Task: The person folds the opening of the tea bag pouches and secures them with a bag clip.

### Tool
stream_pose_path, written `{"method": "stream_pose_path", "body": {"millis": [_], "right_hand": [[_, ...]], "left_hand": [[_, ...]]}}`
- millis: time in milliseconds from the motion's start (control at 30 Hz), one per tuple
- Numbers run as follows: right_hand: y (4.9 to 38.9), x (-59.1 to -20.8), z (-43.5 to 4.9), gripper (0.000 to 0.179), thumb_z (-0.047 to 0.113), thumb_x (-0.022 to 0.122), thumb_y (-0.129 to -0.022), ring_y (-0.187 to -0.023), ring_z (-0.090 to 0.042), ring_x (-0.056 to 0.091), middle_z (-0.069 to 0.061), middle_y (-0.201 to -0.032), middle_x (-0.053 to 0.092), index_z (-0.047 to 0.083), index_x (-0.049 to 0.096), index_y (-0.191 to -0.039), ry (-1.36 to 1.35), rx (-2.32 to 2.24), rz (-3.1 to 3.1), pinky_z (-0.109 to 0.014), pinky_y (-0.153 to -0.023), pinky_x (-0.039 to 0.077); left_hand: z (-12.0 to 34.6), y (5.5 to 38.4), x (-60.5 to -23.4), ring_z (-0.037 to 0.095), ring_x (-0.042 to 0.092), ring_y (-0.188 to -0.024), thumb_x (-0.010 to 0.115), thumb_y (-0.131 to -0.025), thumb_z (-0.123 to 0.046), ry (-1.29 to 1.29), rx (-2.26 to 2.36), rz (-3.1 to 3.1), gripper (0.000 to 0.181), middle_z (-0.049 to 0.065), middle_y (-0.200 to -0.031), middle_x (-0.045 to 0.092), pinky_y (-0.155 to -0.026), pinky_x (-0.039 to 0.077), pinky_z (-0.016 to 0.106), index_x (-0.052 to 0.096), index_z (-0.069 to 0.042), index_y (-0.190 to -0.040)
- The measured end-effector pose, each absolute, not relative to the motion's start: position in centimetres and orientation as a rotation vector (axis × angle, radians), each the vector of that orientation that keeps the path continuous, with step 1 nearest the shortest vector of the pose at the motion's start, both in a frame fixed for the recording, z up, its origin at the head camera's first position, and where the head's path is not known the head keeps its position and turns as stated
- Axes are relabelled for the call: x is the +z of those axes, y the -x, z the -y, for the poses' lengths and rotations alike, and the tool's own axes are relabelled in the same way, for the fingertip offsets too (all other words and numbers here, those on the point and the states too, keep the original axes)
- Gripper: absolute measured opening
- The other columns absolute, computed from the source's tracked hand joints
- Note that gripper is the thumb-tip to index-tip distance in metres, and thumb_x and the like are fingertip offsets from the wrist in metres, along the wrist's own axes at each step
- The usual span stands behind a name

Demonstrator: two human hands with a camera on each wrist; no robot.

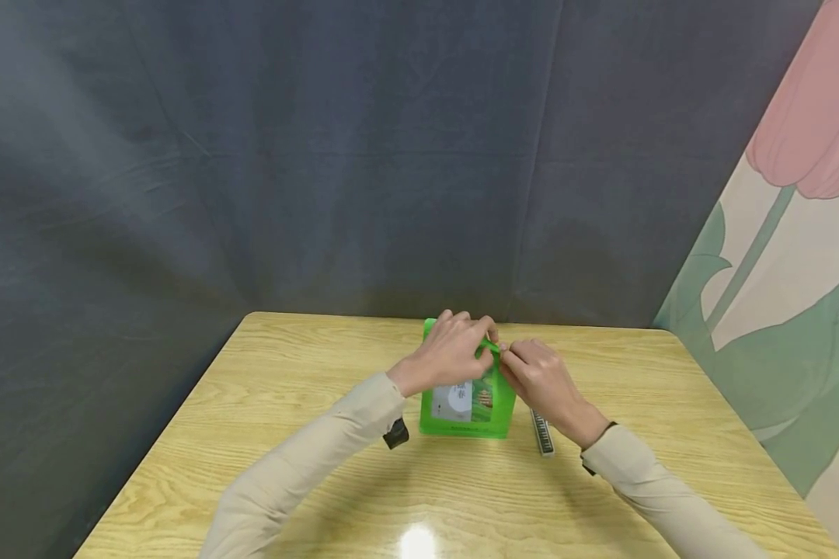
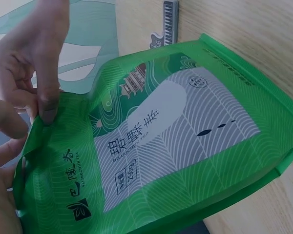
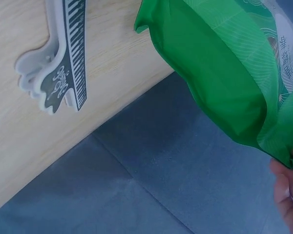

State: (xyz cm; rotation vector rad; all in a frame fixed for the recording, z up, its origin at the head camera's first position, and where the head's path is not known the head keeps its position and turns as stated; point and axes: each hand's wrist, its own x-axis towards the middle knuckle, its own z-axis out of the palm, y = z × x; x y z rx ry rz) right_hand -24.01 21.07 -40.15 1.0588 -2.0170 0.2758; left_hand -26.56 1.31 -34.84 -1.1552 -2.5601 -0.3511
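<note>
A green tea bag (image 1: 464, 428) with a grey-and-white label stands on the table, its printed front toward me. My left hand (image 1: 454, 353) holds its top edge, fingers over the rim and thumb on the near side. At the top right corner my right hand (image 1: 541, 380) pinches the rim between thumb and curled fingers. In the left wrist view the bag (image 2: 185, 146) shows its mouth folded and creased under both hands. Just right of the bag lies a clip (image 3: 75, 53) with a piano-key pattern, touched by neither hand.
The wooden table (image 1: 287, 388) ends at a dark curtain (image 1: 391, 155) behind the bag. To the right stands a wall panel painted with a pink tulip (image 1: 811, 116). Dark straps (image 1: 395, 433) circle the wrists.
</note>
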Motion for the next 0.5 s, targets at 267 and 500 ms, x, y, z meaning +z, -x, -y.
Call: {"method": "stream_pose_path", "body": {"millis": [267, 500], "right_hand": [[24.02, -40.38, -21.1, 0.037, 0.012, 0.039, -0.107, -0.058, -0.021, 0.048, -0.008, -0.072, 0.056, -0.003, 0.067, -0.088, -1.057, 0.165, 1.948, -0.032, -0.052, 0.041], [23.73, -40.52, -21.02, 0.036, 0.008, 0.038, -0.107, -0.057, -0.018, 0.043, -0.01, -0.073, 0.057, -0.006, 0.068, -0.094, -1.068, 0.115, 1.936, -0.03, -0.053, 0.036]], "left_hand": [[-1.3, 26.82, -35.1, 0.013, 0.038, -0.063, 0.068, -0.096, -0.022, 1.215, -0.42, 2.459, 0.012, -0.009, -0.07, 0.056, -0.065, 0.022, 0.025, 0.063, -0.019, -0.106], [-1.2, 26.91, -35.49, 0.013, 0.031, -0.058, 0.074, -0.09, -0.011, 1.216, -0.503, 2.391, 0.016, -0.007, -0.06, 0.044, -0.064, 0.019, 0.024, 0.06, -0.018, -0.094]]}}
